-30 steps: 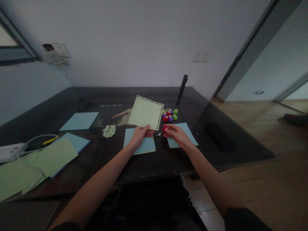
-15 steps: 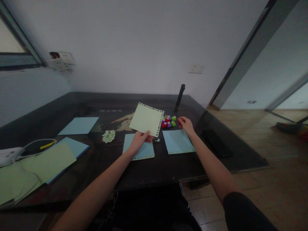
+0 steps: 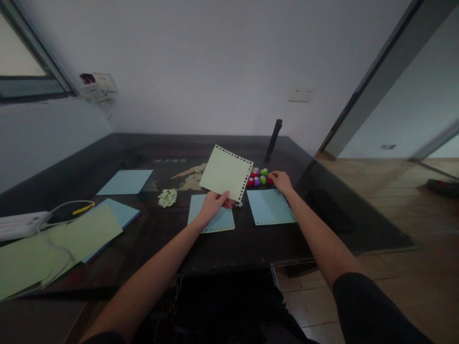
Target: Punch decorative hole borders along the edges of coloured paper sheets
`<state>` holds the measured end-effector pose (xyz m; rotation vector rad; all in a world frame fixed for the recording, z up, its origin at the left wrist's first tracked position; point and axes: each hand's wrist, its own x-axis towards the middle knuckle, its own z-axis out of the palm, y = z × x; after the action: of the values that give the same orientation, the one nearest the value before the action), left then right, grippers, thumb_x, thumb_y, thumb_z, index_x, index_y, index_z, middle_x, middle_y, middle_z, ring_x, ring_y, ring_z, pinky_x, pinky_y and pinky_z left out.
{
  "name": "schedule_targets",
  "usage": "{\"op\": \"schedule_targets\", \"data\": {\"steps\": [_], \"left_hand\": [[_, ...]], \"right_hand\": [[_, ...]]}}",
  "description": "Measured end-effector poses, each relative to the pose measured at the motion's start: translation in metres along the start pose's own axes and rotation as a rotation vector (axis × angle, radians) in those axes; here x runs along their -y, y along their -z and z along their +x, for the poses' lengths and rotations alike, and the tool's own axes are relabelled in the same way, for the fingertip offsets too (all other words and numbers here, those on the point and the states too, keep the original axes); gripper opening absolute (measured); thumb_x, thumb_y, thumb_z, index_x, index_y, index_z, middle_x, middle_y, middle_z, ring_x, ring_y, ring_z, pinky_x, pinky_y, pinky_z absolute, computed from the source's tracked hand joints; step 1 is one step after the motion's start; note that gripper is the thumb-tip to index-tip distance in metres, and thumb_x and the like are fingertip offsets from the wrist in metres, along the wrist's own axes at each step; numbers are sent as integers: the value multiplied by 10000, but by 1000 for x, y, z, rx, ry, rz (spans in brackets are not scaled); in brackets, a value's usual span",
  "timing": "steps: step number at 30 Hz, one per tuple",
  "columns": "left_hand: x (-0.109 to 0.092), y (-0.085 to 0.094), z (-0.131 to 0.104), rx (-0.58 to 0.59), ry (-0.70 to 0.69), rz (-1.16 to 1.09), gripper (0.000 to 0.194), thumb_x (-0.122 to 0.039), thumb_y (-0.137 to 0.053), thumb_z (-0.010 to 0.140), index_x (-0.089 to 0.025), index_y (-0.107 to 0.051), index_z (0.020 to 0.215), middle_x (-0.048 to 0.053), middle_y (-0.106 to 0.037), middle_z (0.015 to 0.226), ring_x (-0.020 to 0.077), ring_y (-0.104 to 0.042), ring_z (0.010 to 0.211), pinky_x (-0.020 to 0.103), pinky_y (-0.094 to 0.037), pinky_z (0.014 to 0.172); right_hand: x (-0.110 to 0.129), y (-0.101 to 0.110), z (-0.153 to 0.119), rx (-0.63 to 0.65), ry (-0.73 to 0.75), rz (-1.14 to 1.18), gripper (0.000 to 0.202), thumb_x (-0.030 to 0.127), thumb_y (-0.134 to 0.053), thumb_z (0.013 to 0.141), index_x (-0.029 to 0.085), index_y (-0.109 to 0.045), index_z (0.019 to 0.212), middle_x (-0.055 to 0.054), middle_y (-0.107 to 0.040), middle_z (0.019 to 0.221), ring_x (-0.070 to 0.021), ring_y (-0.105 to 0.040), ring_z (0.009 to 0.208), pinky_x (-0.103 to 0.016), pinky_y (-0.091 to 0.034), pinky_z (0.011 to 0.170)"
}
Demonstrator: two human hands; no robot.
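My left hand pinches the lower edge of a pale green sheet of paper, tilted above the table, with a row of punched holes along its top and right edges. My right hand has its fingers closed on a small red piece, partly hidden by the fingertips. That piece is at the right end of a cluster of small red, purple and green pieces with white eye-like spots. Beneath my left hand lies a blue sheet; another blue sheet with holes along its edges lies below my right hand.
A pile of pale paper bits and a blue sheet lie to the left. Stacked green and blue sheets, a cable and a white power strip occupy the near left. A black post stands at the back.
My right hand has brought the red piece left, up against the cluster's end. My left hand still holds the green sheet. The view has shifted slightly.
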<state>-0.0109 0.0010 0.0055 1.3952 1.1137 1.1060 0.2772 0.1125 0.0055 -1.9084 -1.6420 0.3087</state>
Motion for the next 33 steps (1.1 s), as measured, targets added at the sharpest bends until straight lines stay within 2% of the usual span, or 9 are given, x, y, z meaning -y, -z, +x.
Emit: {"op": "schedule_targets", "data": {"steps": [4, 6, 8, 10, 12, 14, 19, 24, 33], "left_hand": [[2, -1, 1, 1, -23, -14, 330, -366, -557, 811, -103, -669, 645, 106, -683, 602, 132, -596, 498, 241, -490, 545], [2, -1, 1, -9, -35, -13, 302, -356, -572, 802, -108, -663, 656, 101, -689, 628, 131, -599, 509, 241, -493, 549], [0, -2, 0, -26, -44, -14, 273, -347, -589, 789, -115, -655, 663, 92, -691, 638, 130, -599, 512, 241, -495, 550], [-3, -2, -1, -49, -42, -12, 251, -340, -601, 778, -120, -648, 666, 84, -692, 642, 130, -598, 512, 244, -497, 551], [-5, -2, -2, -72, -40, -11, 234, -330, -604, 773, -122, -644, 674, 80, -694, 651, 130, -599, 514, 246, -500, 554], [-7, -2, -3, -80, -43, -8, 229, -324, -602, 774, -120, -643, 680, 77, -694, 654, 128, -599, 518, 246, -501, 560], [-8, -2, -3, -89, -34, -46, 245, -340, -606, 773, -108, -637, 702, 75, -688, 659, 119, -587, 515, 241, -496, 550], [-5, -4, -3, -80, -8, -89, 275, -371, -628, 753, -99, -632, 715, 87, -692, 684, 113, -576, 506, 250, -498, 556], [-9, -5, -6, -67, -12, -88, 274, -368, -622, 757, -97, -638, 717, 79, -678, 666, 110, -570, 520, 241, -487, 557]], "right_hand": [[14, 13, -21, -134, 85, 55, 227, 327, -543, 821, 152, -682, 861, -135, -649, 940, -230, -584, 863, -341, -430, 762], [30, 18, -40, -118, 175, 127, 212, 334, -541, 822, 163, -664, 795, -108, -647, 846, -216, -577, 798, -340, -430, 740], [50, 19, -63, 12, 292, 294, 241, 390, -555, 812, 181, -636, 725, -60, -627, 701, -187, -562, 660, -325, -432, 655], [70, 15, -86, 179, 341, 469, 258, 425, -559, 801, 190, -610, 709, -26, -605, 633, -155, -529, 550, -304, -424, 565], [86, 9, -105, 306, 326, 592, 246, 424, -581, 777, 193, -579, 694, -10, -602, 609, -139, -518, 507, -289, -416, 524], [94, 2, -116, 373, 267, 678, 241, 429, -598, 759, 194, -570, 717, -9, -615, 626, -131, -523, 501, -272, -400, 488], [87, -6, -122, 441, 124, 824, 233, 389, -625, 736, 184, -585, 839, -22, -650, 686, -113, -536, 517, -234, -376, 451], [82, -7, -124, 523, 141, 871, 236, 317, -643, 723, 164, -619, 901, -40, -671, 765, -112, -555, 563, -226, -377, 460], [84, -12, -125, 506, 155, 917, 224, 341, -664, 699, 166, -608, 827, -4, -633, 695, -112, -544, 547, -228, -356, 459]]}}
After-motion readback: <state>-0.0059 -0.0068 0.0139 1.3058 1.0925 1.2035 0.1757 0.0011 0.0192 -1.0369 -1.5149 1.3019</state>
